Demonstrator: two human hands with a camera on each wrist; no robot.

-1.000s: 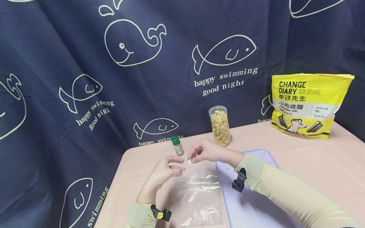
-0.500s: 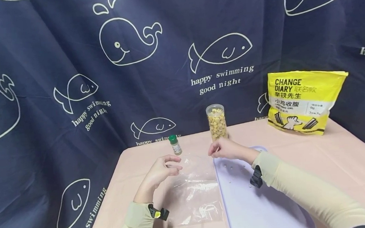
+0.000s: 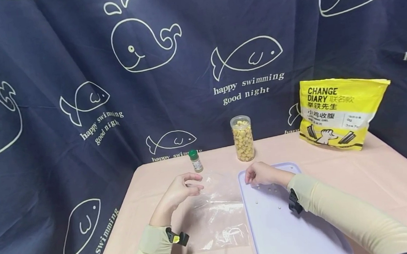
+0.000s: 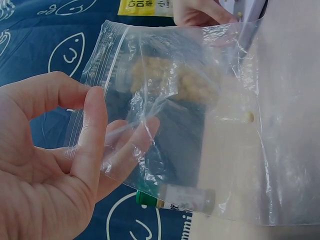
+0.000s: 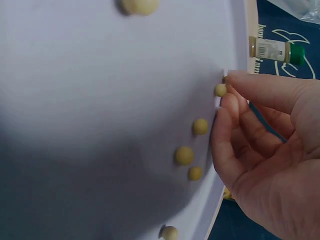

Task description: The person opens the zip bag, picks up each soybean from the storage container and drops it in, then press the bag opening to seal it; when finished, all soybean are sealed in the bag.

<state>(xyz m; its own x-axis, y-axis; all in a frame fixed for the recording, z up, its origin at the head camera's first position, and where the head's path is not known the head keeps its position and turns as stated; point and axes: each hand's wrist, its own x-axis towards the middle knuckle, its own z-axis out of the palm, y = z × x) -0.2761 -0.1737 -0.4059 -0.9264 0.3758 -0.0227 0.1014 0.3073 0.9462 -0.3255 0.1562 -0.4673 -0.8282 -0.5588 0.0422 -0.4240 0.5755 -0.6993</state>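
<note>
My left hand (image 3: 181, 190) pinches the top edge of a clear zip-lock bag (image 3: 214, 218) between thumb and index finger; the other fingers show through the plastic in the left wrist view. Toward the bag's lower part, a pale soybean (image 4: 249, 117) shows through the plastic. My right hand (image 3: 264, 174) is low over the far left corner of the lilac tray (image 3: 290, 231). In the right wrist view its thumb and fingertips are close around a small soybean (image 5: 220, 90) by the rim, with a second one partly hidden behind the thumb. Several more soybeans (image 5: 184, 155) lie on the tray.
A small green-capped bottle (image 3: 196, 162) stands behind the bag. Behind the tray is a clear jar (image 3: 243, 139) of yellow popcorn-like pieces. A yellow snack pouch (image 3: 338, 112) stands at the back right. A dark blue printed curtain (image 3: 200, 87) hangs behind the table.
My right hand has moved away from the bag's mouth, rightward and down to the tray's far left corner. My left hand keeps hold of the bag, and the camera view has shifted slightly.
</note>
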